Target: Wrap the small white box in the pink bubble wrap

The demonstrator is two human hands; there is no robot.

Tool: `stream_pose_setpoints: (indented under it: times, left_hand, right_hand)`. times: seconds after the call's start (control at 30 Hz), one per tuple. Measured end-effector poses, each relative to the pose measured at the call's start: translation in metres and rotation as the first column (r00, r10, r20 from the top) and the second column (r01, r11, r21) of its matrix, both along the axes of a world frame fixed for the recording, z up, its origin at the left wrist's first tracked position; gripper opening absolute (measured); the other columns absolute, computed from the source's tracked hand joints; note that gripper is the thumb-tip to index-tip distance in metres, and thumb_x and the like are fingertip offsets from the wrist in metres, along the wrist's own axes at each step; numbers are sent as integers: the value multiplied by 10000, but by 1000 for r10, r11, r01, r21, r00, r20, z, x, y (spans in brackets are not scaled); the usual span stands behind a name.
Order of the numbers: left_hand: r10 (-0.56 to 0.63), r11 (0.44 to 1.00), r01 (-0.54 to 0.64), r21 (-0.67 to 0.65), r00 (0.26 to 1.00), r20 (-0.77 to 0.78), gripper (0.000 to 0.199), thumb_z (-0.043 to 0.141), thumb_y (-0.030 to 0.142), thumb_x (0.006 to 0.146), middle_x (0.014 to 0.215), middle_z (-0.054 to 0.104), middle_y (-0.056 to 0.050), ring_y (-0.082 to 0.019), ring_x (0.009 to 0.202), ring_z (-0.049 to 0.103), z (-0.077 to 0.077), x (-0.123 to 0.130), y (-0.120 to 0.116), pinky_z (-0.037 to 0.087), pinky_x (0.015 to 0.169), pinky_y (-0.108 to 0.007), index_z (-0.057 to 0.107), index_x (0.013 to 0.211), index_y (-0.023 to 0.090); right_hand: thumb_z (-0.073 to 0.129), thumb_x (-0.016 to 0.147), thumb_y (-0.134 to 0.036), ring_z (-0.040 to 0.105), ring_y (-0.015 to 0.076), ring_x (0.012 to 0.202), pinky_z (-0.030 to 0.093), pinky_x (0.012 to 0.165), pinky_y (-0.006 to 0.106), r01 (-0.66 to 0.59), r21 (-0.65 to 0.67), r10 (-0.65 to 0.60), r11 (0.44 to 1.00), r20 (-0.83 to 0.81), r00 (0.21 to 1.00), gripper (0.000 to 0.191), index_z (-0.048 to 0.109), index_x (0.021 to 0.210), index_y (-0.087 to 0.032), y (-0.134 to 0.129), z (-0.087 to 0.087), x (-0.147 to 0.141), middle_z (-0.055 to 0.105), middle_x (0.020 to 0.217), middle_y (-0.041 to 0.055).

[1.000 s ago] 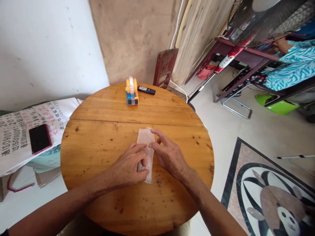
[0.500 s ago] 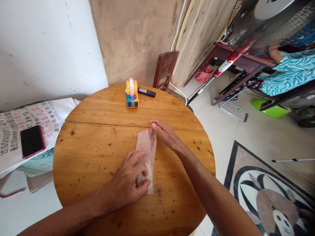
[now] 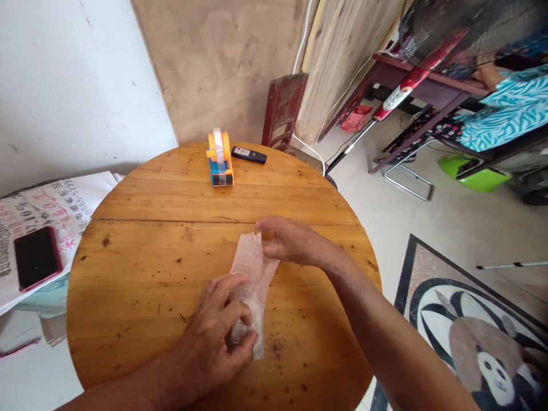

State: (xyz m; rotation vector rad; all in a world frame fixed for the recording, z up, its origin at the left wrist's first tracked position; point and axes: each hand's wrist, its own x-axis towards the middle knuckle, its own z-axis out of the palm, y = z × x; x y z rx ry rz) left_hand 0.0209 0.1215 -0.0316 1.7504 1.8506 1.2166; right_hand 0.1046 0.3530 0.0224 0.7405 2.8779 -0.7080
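On the round wooden table lies a narrow piece of pinkish, translucent bubble wrap (image 3: 249,257), its near end bunched up as if around something I cannot make out. My left hand (image 3: 225,325) rests over that near end from the left, fingers curled and pressed on the wrap. At the far right edge of the wrap is my right hand (image 3: 291,240). Its thumb and fingers are apart, the thumb close to the wrap's loosened side flap.
At the table's (image 3: 141,251) far side stand an orange and blue tape dispenser (image 3: 220,160) and a dark remote control (image 3: 249,154). A phone (image 3: 37,258) lies on printed sacking at the left. Beyond are a chair (image 3: 285,111), a standing fan (image 3: 402,94) and a seated person (image 3: 505,108).
My right hand has turned and its fingers have spread; the wrap's far right flap now fans outward. My left hand stays on the near end. The view has shifted slightly.
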Motion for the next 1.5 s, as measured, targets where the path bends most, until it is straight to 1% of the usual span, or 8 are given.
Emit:
stream_pose_setpoints:
  times: [0.17, 0.3, 0.5, 0.63, 0.8, 1.03, 1.27, 1.5]
  left_hand:
    - [3, 1000, -3, 13, 1000, -3, 163, 596, 89, 730, 1304, 524, -111, -285, 1161, 505, 0, 0, 1, 474, 932, -443, 550, 818, 218]
    - [-6, 1000, 6, 23, 1000, -14, 162, 581, 83, 739, 1287, 532, -112, -280, 1161, 503, 1, -2, 1, 469, 940, -445, 547, 820, 220]
    - [4, 999, -2, 39, 999, -38, 158, 579, 81, 729, 1263, 548, -115, -279, 1147, 512, 1, -2, 0, 478, 921, -429, 550, 805, 217]
    - [-1, 999, 3, 46, 999, -40, 173, 564, 58, 729, 1262, 543, -115, -273, 1149, 511, 1, -1, 1, 471, 931, -428, 542, 805, 212]
    - [-11, 999, 11, 38, 1000, -6, 173, 546, 58, 742, 1289, 517, -111, -274, 1181, 484, -2, -1, 1, 448, 948, -435, 530, 819, 212]
    - [-45, 998, 45, 35, 999, -17, 181, 560, 56, 737, 1277, 522, -107, -267, 1172, 490, -1, -3, 1, 450, 941, -414, 523, 821, 212]
    - [-49, 998, 49, 31, 999, -16, 190, 566, 54, 727, 1282, 525, -105, -271, 1178, 487, -3, -3, 2, 447, 946, -417, 520, 823, 212]
    - [-59, 998, 59, 7, 998, -26, 184, 578, 64, 729, 1354, 510, -114, -290, 1259, 458, -4, -4, 1, 426, 1002, -461, 518, 822, 211]
  right_hand:
    - [674, 695, -162, 602, 170, 700, 329, 595, 246, -37, 3, 36, 999, 88, 995, 426, 639, 1116, -217, -1, -2, -11, 712, 813, 1]
    - [626, 716, -104, 527, 122, 585, 291, 561, 239, 3, -36, -1, 999, 71, 998, 218, 685, 903, -201, 3, -5, -15, 664, 705, -20]
    - [566, 710, -69, 529, 111, 657, 328, 587, 217, 0, -187, -27, 982, -142, 990, 114, 620, 715, -169, 4, -5, -7, 613, 754, -8]
    - [554, 757, -143, 520, 115, 656, 354, 585, 220, 8, -417, -100, 909, -201, 975, 34, 562, 773, -172, 2, -7, 0, 608, 746, -9]
    - [602, 735, -148, 568, 128, 729, 422, 658, 243, 6, -645, -165, 765, -186, 969, 446, 526, 1172, -195, 0, -11, 3, 645, 866, -6]
    - [663, 742, -191, 562, 108, 722, 443, 654, 237, -82, -712, -152, 697, -259, 954, 611, 491, 1328, -227, 5, -12, 3, 642, 930, -3]
    - [712, 737, -224, 595, 93, 800, 486, 727, 257, -177, -803, -215, 569, -353, 910, 561, 529, 1267, -249, 3, -19, -2, 558, 1314, 63]
    - [714, 719, -262, 609, 134, 654, 452, 626, 257, -5, -838, -436, 546, -289, 852, 387, 603, 1084, -197, 1, -26, -13, 678, 757, -5]
